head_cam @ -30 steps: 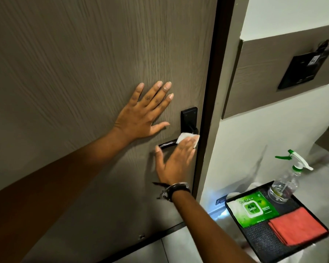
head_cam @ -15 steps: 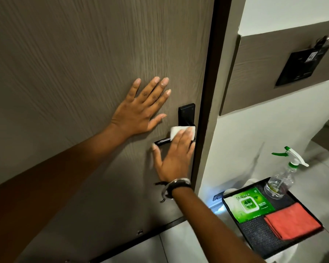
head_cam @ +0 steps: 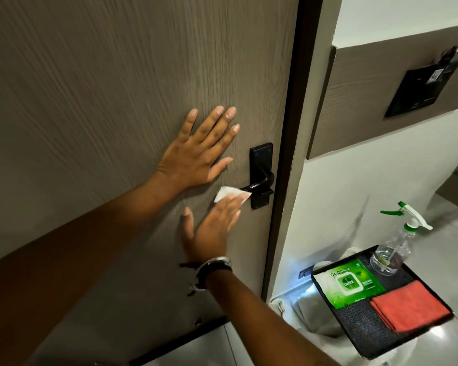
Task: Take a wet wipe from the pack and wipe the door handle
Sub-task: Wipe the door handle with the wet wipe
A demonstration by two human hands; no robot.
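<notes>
A black lever door handle (head_cam: 259,184) on a black backplate sits near the right edge of the grey-brown wooden door (head_cam: 117,75). My right hand (head_cam: 212,228) presses a folded white wet wipe (head_cam: 226,192) under its fingertips against the free left end of the lever. Flat on the door, my left hand (head_cam: 198,154) rests with fingers spread, just above and left of the handle. The green wet wipe pack (head_cam: 351,282) lies shut on a black tray (head_cam: 360,331) at the lower right.
On the tray also stand a clear spray bottle (head_cam: 393,249) with a green and white trigger and a folded red cloth (head_cam: 410,305). A black wall panel (head_cam: 423,91) is mounted on the right wall. The dark door frame (head_cam: 288,154) runs beside the handle.
My right hand has slid the wipe leftwards along the lever, from near the backplate to the lever's free end. The backplate and the lever's bend now show. My left hand stays flat.
</notes>
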